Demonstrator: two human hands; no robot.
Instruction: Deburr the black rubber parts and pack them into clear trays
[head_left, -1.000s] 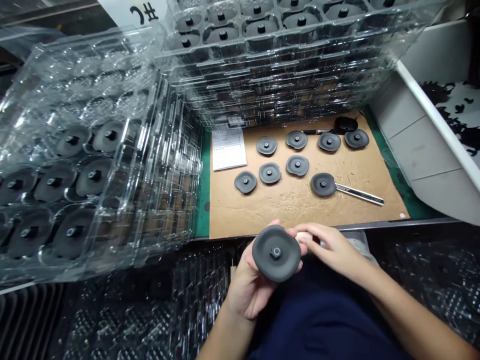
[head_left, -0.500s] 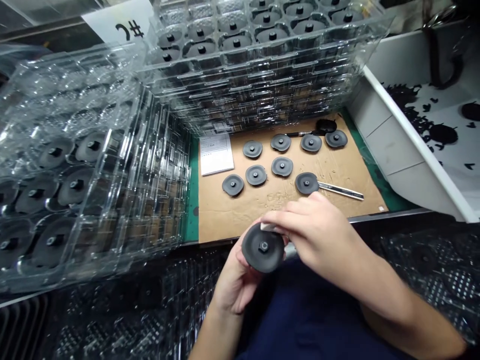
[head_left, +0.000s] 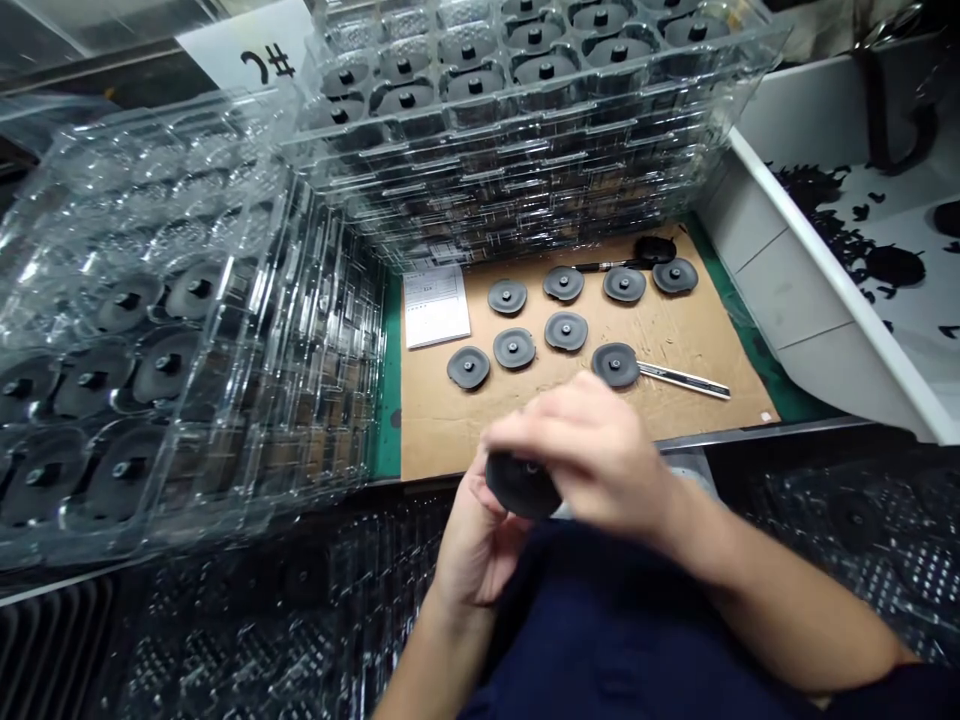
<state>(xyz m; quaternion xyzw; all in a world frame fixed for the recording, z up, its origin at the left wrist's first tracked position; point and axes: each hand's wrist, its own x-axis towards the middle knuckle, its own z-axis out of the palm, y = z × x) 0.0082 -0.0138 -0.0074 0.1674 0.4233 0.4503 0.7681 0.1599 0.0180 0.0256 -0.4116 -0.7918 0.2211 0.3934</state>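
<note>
My left hand (head_left: 472,545) grips a dark grey rubber disc (head_left: 517,488) from below, just in front of my lap. My right hand (head_left: 592,450) lies over the top of the disc with its fingers curled, blurred by motion. It hides most of the disc, including its centre stud. I cannot see whether anything is in the right hand's fingers. Beyond my hands, several more grey discs (head_left: 566,330) with centre studs lie in rows on a brown cardboard sheet (head_left: 525,415).
Clear plastic trays holding discs are stacked at the left (head_left: 150,330) and at the back (head_left: 510,130). A thin metal tool (head_left: 686,378) and a paper slip (head_left: 436,305) lie on the cardboard. A white bin (head_left: 825,290) with black scraps stands right. Dark trays (head_left: 262,620) sit below.
My right hand has slid left and over the disc, covering its face. The disc has dropped slightly and tipped away. The camera view has barely shifted.
</note>
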